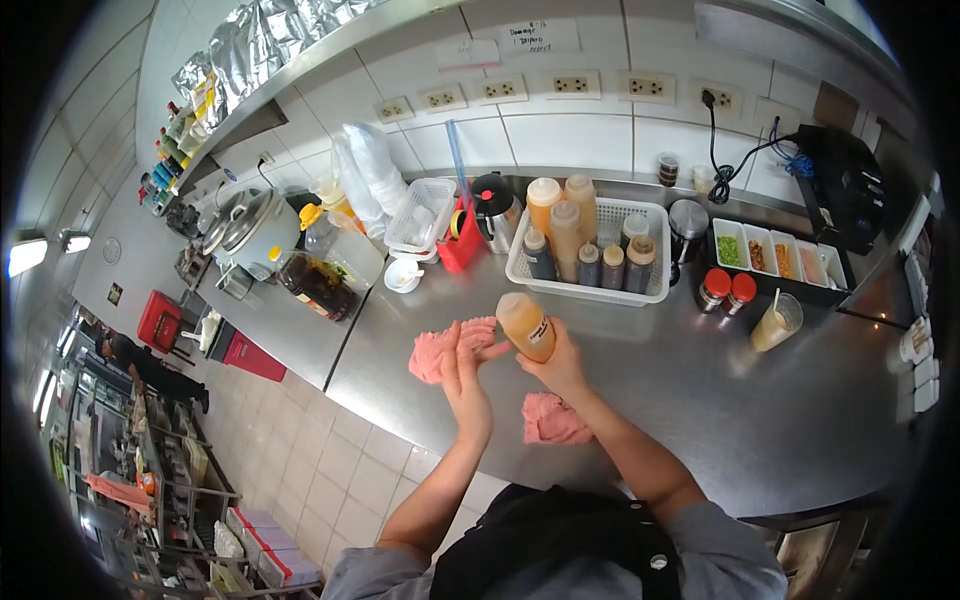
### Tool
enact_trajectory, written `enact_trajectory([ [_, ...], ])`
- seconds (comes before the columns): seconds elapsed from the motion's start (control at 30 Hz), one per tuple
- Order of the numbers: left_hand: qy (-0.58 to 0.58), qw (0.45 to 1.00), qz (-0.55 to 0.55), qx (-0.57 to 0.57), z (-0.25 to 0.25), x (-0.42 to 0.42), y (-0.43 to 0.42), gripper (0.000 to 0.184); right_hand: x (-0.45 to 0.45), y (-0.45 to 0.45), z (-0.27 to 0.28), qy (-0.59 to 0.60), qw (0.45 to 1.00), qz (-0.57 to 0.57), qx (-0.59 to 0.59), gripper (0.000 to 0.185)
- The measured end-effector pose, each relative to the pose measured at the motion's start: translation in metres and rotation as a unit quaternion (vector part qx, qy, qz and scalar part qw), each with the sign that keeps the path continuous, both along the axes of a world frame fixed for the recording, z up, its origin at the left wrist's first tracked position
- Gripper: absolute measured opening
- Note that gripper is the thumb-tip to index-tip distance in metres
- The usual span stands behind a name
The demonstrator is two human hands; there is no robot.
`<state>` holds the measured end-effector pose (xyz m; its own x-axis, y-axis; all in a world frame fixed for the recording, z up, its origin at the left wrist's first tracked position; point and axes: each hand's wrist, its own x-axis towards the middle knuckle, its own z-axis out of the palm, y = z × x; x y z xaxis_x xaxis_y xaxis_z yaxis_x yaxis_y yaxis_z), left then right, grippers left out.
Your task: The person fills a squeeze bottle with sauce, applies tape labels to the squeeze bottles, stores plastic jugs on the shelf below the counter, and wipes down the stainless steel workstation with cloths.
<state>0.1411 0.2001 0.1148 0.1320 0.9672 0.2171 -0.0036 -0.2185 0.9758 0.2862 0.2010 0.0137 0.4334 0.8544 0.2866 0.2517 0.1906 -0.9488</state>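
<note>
My right hand (560, 368) is wrapped around a squeeze bottle (528, 330) of pale orange sauce, tilted above the steel counter, with dark lettering on its side. Beside it, my left hand (466, 390) has its fingers stretched out, one reaching toward the bottle. A pink cloth (428, 358) lies behind those fingers; whether they touch it I cannot tell. Another pink cloth (556, 418) rests on the counter near my right forearm. Farther back, a white plastic basket (590, 291) holds several squeeze bottles of light and dark sauces.
Red-lidded jars (715, 288), a cup of sauce (776, 322) and a black topping tray (785, 277) stand right. Left are a thermos (495, 212), a red holder (462, 240), a small white bowl (404, 275) and oil bottles (312, 285). A person (150, 368) stands far left.
</note>
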Motion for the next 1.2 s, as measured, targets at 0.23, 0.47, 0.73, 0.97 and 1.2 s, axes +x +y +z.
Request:
enact_trajectory([
  [0.23,0.038,0.977,-0.206,0.029,-0.016,-0.004,0.051,0.07,0.008,-0.005,-0.021,-0.11,0.99,0.081,-0.017,0.08],
  [0.47,0.334,0.907,-0.011,0.258,-0.011,0.027,0.042,0.052,-0.004,0.001,-0.035,-0.086,0.994,0.052,-0.045,0.092],
  [0.73,0.21,0.971,0.115,0.009,0.029,0.013,0.046,0.036,-0.003,-0.027,-0.057,-0.211,0.972,-0.038,-0.1,0.093],
  [0.97,-0.017,0.974,0.132,-0.181,-0.128,-0.069,0.022,0.038,0.025,-0.119,-0.097,-0.498,0.852,0.16,-0.018,0.025],
  [1.2,0.141,0.984,0.064,-0.087,-0.198,-0.06,0.003,0.038,0.128,-0.033,-0.087,-0.353,0.907,-0.157,-0.167,0.029],
])
